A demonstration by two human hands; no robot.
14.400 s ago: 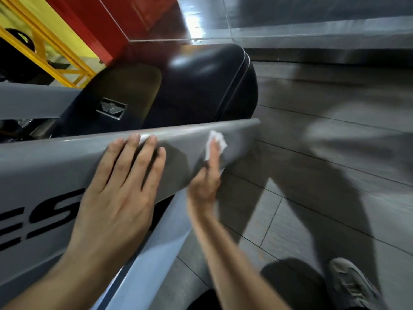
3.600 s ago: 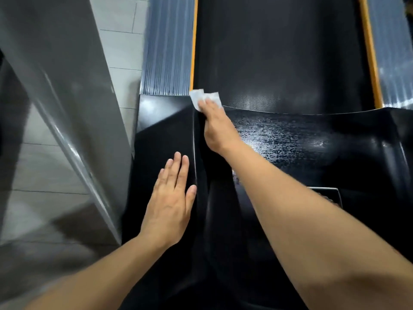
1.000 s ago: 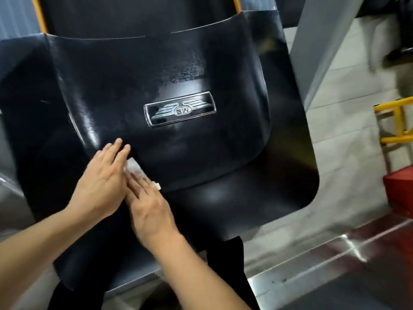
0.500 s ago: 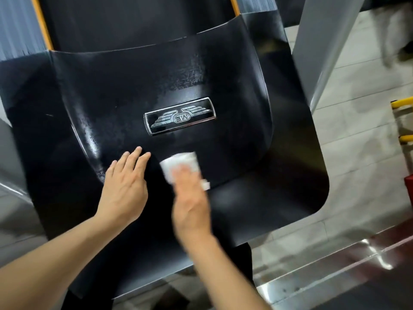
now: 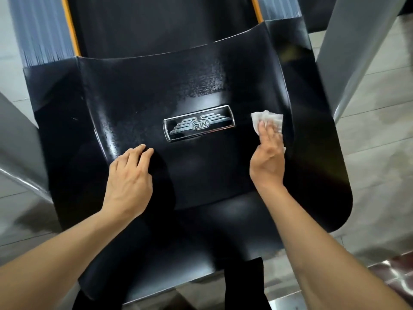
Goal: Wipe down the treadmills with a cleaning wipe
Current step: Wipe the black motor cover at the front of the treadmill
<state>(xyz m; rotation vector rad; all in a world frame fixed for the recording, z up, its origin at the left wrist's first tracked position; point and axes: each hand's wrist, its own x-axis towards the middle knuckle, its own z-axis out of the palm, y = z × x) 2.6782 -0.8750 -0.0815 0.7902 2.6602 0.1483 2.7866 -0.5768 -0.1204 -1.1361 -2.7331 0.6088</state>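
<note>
Left hand (image 5: 129, 177) rests flat-fingered on the cover (image 5: 201, 175) for support, while right hand (image 5: 267, 159) presses the wipe (image 5: 266, 118) under straight fingers to scrub.

The glossy black treadmill cover (image 5: 196, 70) carries a chrome badge (image 5: 199, 123) near its middle. A white wipe (image 5: 267, 119) lies pressed on it near the right edge, under the right hand (image 5: 268, 157). The left hand (image 5: 129, 180) rests towards the left edge.

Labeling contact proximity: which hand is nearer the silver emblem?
Left, narrowly. The left hand rests below-left of the silver emblem, fingertips close to its corner. The right hand presses the wipe to its right.
</note>
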